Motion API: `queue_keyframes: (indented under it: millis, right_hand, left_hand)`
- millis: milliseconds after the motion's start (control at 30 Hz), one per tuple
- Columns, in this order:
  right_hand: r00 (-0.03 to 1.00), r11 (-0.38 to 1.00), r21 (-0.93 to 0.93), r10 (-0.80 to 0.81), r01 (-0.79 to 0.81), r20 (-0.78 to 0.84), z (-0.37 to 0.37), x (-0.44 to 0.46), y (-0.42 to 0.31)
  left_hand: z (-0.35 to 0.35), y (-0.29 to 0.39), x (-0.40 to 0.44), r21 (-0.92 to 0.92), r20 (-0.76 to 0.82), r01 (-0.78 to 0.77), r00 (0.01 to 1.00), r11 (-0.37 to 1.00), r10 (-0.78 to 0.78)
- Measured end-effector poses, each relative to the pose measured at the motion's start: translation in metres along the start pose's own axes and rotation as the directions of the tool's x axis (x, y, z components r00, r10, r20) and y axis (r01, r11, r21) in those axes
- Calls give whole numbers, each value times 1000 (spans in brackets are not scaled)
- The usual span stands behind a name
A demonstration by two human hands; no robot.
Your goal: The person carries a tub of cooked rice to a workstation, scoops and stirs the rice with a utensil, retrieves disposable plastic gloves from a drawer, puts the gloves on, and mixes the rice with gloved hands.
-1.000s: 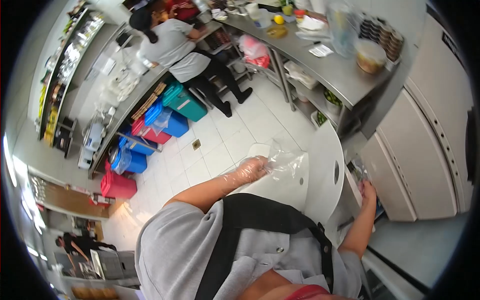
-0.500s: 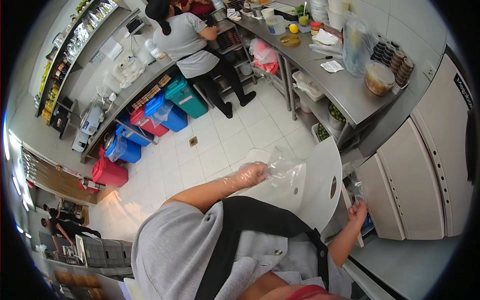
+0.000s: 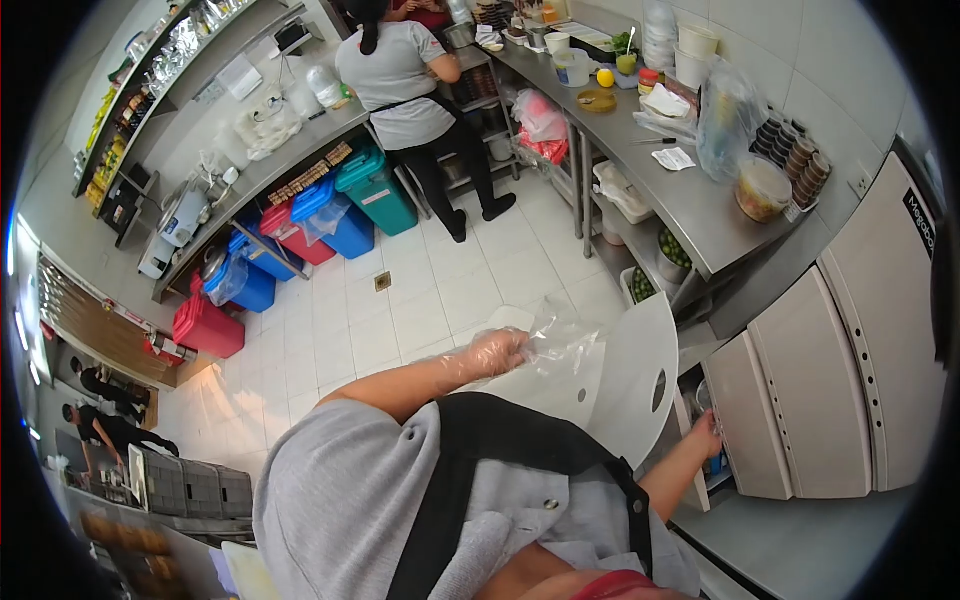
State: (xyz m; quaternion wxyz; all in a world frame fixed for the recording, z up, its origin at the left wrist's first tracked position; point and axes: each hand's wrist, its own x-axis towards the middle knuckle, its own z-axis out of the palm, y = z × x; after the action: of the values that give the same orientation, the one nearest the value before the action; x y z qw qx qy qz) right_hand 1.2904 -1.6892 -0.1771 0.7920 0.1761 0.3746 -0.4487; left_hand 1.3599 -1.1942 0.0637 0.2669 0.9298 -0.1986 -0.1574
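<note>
My left hand (image 3: 500,350), in a clear plastic glove, is closed on a clear plastic bag (image 3: 562,345). The bag hangs over a large curved white plastic piece (image 3: 635,370) with an oval hole, in front of my body. Off to the right, my right hand (image 3: 708,432) is at a partly open drawer (image 3: 692,485) of a pale drawer unit (image 3: 815,370). Its fingers are pressed together near the drawer's opening, and what they hold is too small to make out.
A steel counter (image 3: 725,225) holds a food tub (image 3: 763,190), bagged items and stacked cups. Green limes (image 3: 672,248) sit on a shelf below. Lidded bins (image 3: 375,190) line the left counter. A co-worker (image 3: 400,75) stands at the back; others are at far left.
My right hand has moved lower and slightly left in the view, and the clear plastic near it shows less. My left hand still grips the bag. The view has shifted.
</note>
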Motion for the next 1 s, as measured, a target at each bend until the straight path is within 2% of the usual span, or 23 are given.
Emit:
queue_keyframes:
  millis: [33,67,133,167,233,267,333,367,433,467,533,633,667,733,867,933,967,1000]
  right_hand:
    - [1000,973,228,17,-22,21,4,1,-3]
    - [999,974,227,22,-27,24,11,-14,0]
    - [979,923,384,-45,-35,198,25,-57,12]
    - [979,923,384,-44,-37,198,24,-44,18]
    - [969,986,130,-129,103,211,26,-30,33]
    - [969,986,132,-128,101,210,27,-33,35]
    - [997,981,-194,44,-31,66,30,-45,37]
    - [997,981,-194,43,-29,69,26,-40,34]
    - [979,955,-239,194,-175,56,13,-20,24]
    - [979,955,-240,195,-175,61,8,-12,20]
    - [963,967,-34,253,-251,95,-6,18,9]
    - [956,954,78,284,-289,68,-20,44,-1]
    - [957,954,78,283,-288,72,-17,35,0]
    - [996,995,-40,92,-91,16,-5,3,11]
    - [998,996,-58,66,-64,25,12,-39,35]
    - [973,976,-135,189,-172,129,0,-25,43]
    - [981,986,-142,110,-87,161,-1,-16,49]
    - [980,986,-142,113,-90,166,0,-7,49]
  left_hand:
    - [-1,-1,-1,1,-6,1,1000,1000,-1]
    - [-1,-1,-4,-14,-13,10,1000,1000,-10]
    - [0,2,-6,-32,-21,20,1000,999,-20]
    - [-3,7,-7,-28,-4,50,999,998,-50]
    - [-2,9,-8,-22,15,80,997,997,-80]
    - [0,8,-7,-15,13,66,998,998,-65]
    - [5,0,-3,-6,11,48,999,999,-47]
    - [7,-4,-1,11,8,19,1000,1000,-19]
    - [11,-5,-1,22,1,-12,1000,1000,12]
    - [9,-2,-2,24,-5,-12,1000,1000,13]
    - [6,1,-3,28,-14,-13,1000,1000,14]
    - [4,4,-4,46,-25,-10,1000,999,11]
    - [4,6,-4,53,-28,-17,999,998,19]
    - [5,5,-3,57,-39,-28,999,998,30]
    - [8,-1,-3,109,2,-91,996,990,91]
    - [5,2,-4,111,13,-96,995,989,96]
    - [3,4,-4,120,21,-77,997,990,75]
    - [1,7,-5,130,31,-57,998,990,54]
